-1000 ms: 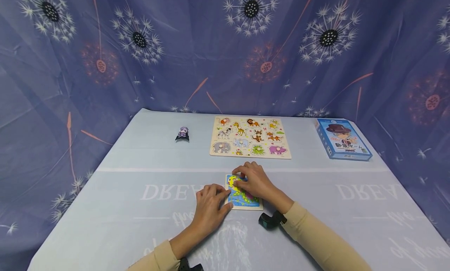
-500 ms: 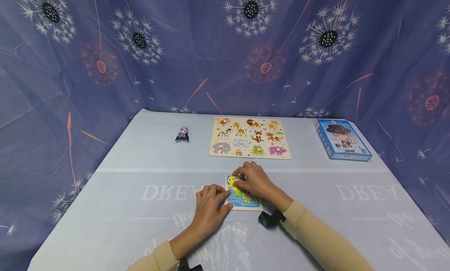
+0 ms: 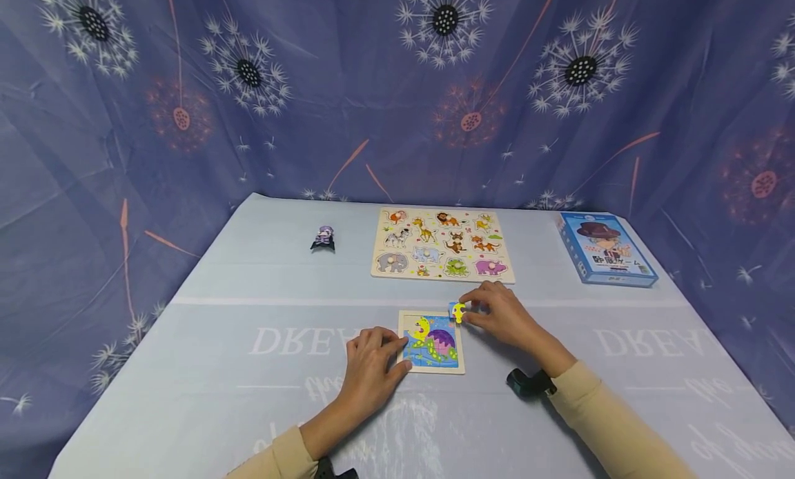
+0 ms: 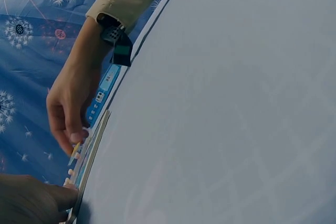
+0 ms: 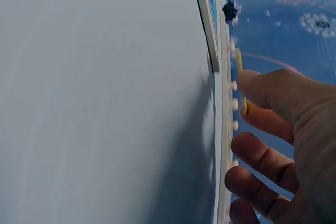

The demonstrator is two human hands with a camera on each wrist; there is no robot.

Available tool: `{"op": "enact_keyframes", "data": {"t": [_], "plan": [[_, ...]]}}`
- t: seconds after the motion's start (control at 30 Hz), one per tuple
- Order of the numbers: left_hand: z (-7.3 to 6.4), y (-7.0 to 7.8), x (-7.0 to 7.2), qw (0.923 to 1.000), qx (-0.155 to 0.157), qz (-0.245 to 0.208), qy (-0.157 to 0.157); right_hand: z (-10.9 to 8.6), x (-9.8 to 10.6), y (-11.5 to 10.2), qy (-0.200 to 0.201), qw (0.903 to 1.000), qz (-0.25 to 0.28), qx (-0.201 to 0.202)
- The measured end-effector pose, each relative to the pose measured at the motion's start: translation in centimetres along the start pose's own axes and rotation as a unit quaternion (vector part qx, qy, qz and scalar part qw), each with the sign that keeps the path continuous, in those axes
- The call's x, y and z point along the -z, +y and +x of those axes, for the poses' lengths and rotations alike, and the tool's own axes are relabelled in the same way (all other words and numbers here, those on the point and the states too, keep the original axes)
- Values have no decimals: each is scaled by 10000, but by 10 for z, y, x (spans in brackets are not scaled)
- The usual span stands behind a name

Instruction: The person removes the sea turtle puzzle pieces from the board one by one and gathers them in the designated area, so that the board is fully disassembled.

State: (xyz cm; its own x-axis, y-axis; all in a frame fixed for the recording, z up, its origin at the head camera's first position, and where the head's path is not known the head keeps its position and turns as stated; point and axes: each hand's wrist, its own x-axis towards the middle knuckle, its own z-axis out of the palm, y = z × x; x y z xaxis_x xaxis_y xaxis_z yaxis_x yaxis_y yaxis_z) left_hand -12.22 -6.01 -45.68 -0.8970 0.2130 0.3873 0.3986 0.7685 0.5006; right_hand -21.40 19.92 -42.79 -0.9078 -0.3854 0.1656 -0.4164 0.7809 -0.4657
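Observation:
A small square jigsaw puzzle point(image 3: 462, 355) with a pale wooden border shows a green and yellow turtle with a purple shell. Its upper left corner is bare wood. My left hand point(image 3: 373, 365) rests thumb and index fingertips on the left border. Between thumb and index finger, my right hand point(image 3: 499, 317) pinches a blue and yellow puzzle piece point(image 3: 456, 311) over the upper right corner. Edge-on in the right wrist view, the puzzle piece point(image 5: 240, 60) is raised off the table, the other fingers loosely bent below it.
Behind the puzzle lies a larger wooden animal peg board point(image 3: 442, 244). A blue box point(image 3: 607, 248) with a cartoon figure stands at the back right, and a small purple and black figurine point(image 3: 323, 238) at the back left. A dandelion-print curtain point(image 3: 348, 85) hangs behind the table.
The right hand has lifted a piece from the puzzle's upper left corner and carried it rightward, uncovering bare wood there. The left hand has stayed at the left border.

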Motion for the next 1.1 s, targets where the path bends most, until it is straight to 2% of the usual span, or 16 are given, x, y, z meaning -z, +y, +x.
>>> {"op": "enact_keyframes", "data": {"t": [0.23,0.5,0.67,0.9,1.1], "plan": [[0,-1,-1,10000,-13,-28,31,-12,13,31,-39,10000,19,-66],[0,-2,-1,10000,5,-42,32,-16,15,48,-49,9998,16,-174],[0,-2,-1,10000,-1,-72,22,-16,14,51,-64,9997,5,-243],[1,-3,-2,9996,-174,79,184,-15,13,50,-72,9995,-16,-298],[2,-2,0,9997,-123,-13,220,-12,11,32,-54,9999,139,-56]]}}
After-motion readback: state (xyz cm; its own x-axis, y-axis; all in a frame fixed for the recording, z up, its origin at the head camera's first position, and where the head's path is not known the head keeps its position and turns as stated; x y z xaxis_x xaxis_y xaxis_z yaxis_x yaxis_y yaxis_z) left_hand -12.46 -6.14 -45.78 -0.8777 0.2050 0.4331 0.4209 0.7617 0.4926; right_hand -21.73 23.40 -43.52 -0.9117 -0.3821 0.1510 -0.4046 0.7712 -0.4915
